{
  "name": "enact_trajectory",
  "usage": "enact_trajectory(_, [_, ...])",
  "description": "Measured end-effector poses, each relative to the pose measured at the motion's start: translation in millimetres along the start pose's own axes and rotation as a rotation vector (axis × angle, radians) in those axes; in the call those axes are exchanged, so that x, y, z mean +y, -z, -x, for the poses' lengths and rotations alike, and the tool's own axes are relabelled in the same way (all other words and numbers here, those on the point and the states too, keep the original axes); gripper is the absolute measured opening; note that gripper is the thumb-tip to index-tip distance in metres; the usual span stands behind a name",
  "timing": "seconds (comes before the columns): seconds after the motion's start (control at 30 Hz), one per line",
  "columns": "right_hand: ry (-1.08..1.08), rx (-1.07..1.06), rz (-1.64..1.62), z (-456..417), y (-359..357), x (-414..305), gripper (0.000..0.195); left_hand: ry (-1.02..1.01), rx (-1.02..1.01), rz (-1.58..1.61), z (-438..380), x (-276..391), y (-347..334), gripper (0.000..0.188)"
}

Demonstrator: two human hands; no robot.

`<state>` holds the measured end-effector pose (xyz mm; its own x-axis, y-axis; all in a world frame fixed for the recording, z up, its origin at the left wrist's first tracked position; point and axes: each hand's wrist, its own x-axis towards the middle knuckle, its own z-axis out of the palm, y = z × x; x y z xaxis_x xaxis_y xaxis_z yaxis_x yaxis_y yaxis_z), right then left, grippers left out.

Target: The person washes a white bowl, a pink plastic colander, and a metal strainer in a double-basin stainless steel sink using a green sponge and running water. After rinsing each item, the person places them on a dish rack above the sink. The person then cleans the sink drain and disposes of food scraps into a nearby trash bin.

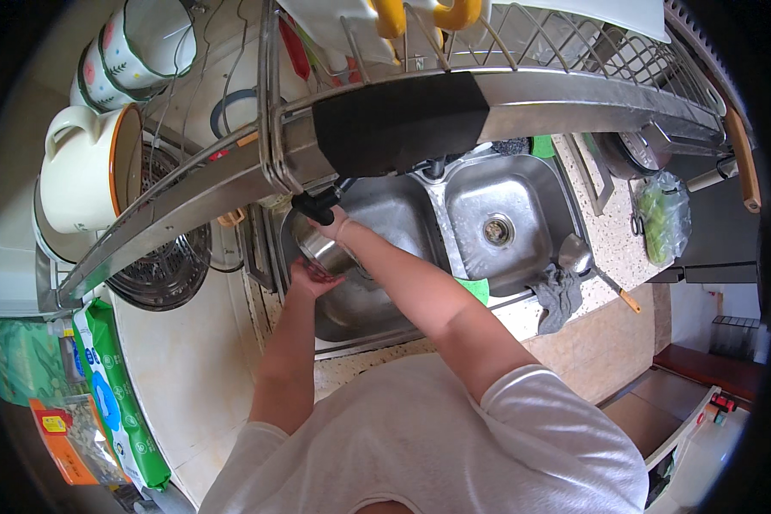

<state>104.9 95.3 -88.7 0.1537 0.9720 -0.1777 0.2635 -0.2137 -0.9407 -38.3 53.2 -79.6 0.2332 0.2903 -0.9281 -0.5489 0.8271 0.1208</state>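
A shiny stainless steel container (pixel 324 249) is tilted inside the left basin (pixel 385 308) of a double sink. My left hand (pixel 315 279) grips its lower end, with the fingers curled around it. At the upper end, my right hand (pixel 334 226) holds it by the rim. The black faucet head (pixel 315 207) hangs right over that hand and hides some of its fingers. The container's inside is not visible from here.
A metal dish rack (pixel 552 93) spans above the sink. The right basin (pixel 498 193) has a drain strainer. A grey cloth (pixel 558 295) and a ladle (pixel 578 256) lie at its edge, with a green sponge (pixel 474 290) on the front rim. A cream enamel pot (pixel 80 170) stands left.
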Motion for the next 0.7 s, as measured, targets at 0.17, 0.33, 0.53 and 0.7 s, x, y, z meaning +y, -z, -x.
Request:
enact_trajectory(0.17, [-0.059, 0.037, -0.048, 19, 4, -6, 0.031, -0.082, 0.006, -0.286, -2, -3, -1, 0.049])
enact_trajectory(0.33, [-0.259, 0.018, 0.100, 73, 44, 8, 0.031, -0.515, 0.114, -0.697, -14, -21, -33, 0.032])
enact_trajectory(0.53, [-0.389, 0.211, -0.558, 131, 71, 25, 0.025, -0.791, 0.051, -1.001, -51, -39, -106, 0.015])
enact_trajectory(0.7, [-0.447, 0.259, -0.807, 144, 100, 25, 0.020, -0.224, -0.108, -0.771, -72, -22, -138, 0.020])
